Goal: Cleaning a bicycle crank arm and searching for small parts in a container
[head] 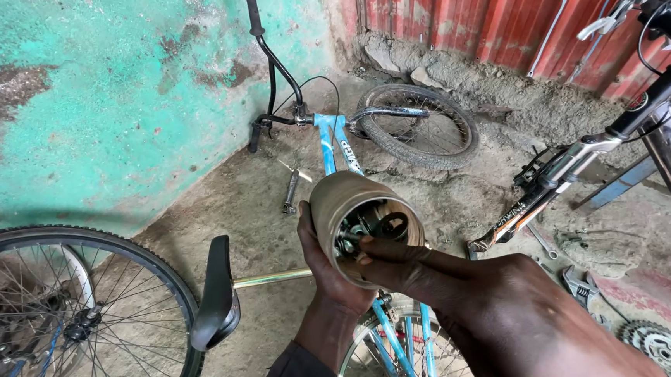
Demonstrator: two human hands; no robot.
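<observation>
I cup the tin (356, 210) in my left hand (326, 263), mouth tilted toward me, so my right hand (466, 289) fingers pinch small parts (369, 229) inside; blue bike (341, 145) at twelve o'clock.

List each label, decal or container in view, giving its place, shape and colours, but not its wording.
Tin can: held in the left hand, cylindrical, dull brass colour, small metal parts inside.
Frame decal: blue bicycle frame on the ground, dark lettering.
Frame decal: leaning silver frame at right, dark letters, orange trim.
No signs or screens.
</observation>
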